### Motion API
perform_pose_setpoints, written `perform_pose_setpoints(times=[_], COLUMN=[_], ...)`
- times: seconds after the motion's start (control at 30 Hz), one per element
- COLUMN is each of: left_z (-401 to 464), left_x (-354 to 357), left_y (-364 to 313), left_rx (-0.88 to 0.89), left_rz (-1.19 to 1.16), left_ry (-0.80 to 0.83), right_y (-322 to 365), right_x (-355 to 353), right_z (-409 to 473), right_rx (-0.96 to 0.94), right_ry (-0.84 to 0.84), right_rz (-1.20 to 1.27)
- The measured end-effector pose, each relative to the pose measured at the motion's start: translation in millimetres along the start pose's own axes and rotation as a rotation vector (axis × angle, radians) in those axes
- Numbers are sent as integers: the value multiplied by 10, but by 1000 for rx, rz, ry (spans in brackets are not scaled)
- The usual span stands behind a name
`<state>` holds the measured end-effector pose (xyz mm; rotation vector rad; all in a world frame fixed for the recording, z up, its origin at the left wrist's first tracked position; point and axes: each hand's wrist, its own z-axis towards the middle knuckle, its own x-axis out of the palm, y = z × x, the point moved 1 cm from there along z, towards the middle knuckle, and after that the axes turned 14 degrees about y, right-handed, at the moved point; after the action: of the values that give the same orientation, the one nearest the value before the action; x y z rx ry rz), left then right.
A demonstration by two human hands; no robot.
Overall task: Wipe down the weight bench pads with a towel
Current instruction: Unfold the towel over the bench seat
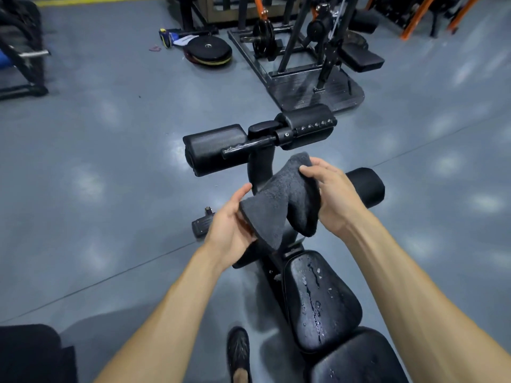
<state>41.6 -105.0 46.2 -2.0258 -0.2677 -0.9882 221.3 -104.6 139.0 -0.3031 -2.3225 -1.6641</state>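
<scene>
- Both hands up w/ the dark grey terry towel [279, 205], held in the air above the bench's far end, near the foam rollers. Left hand [231, 225] pinches its near-left edge, right hand [331, 194] clasps the far-right fold.
- Black padded vinyl seat pad [320, 302] sits near, beaded w/ droplets, not yet wiped.
- Risk: the towel is bunched, so it'd likely smear the water rather than lift it.
- Risk: a loose corner could snag the black roller bar [249, 147].
- Black shoe [238, 352] is close to the frame; drips onto the grey floor [110, 161] = slip hazard.

- my view: grey gym floor [116, 167] carries the black bench, seat pad [320, 302] beaded with water
- 1 stack of weight plates [208, 52] sits flat on it, well apart
</scene>
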Motion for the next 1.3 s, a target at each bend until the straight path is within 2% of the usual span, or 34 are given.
perform_pose_setpoints(times=[0.07, 0.23, 0.43, 0.57, 0.67, 0.83, 0.9, 1.0, 1.1, 1.3], left_z=[-144, -617, -1300, -1708, -1935, -2149, -2136, -2033, -1961, -1937], left_x=[194, 706, 1374, 1754, 1894, 1832, 1751, 1611, 1503, 1320], left_y=[39, 256, 482, 672, 772, 1080, 1265, 1402, 1416, 1439], left_rx=[-3, 80, 335, 389, 304, -41, -44, 64, 46, -192], left_rz=[-12, 448, 693, 732, 715, 541, 488, 356, 372, 418], left_ry=[20, 68, 116, 128, 166, 290, 234, 67, -8, -7], right_y=[-8, -80, -217, -262, -298, -418, -498, -613, -778, -1023], right_x=[-108, -400, -693, -767, -758, -716, -723, -767, -802, -661], right_z=[-281, -1099, -2190, -2809, -3150, -3333, -3350, -3374, -3380, -3396], right_rx=[5, 4, -14, -5, -22, -114, -91, -12, 96, 125], right_ry=[6, 68, 167, 260, 292, 223, 200, 122, 30, 90], right_rz=[5, -15, 6, -44, -58, 90, 120, 59, 35, -563])
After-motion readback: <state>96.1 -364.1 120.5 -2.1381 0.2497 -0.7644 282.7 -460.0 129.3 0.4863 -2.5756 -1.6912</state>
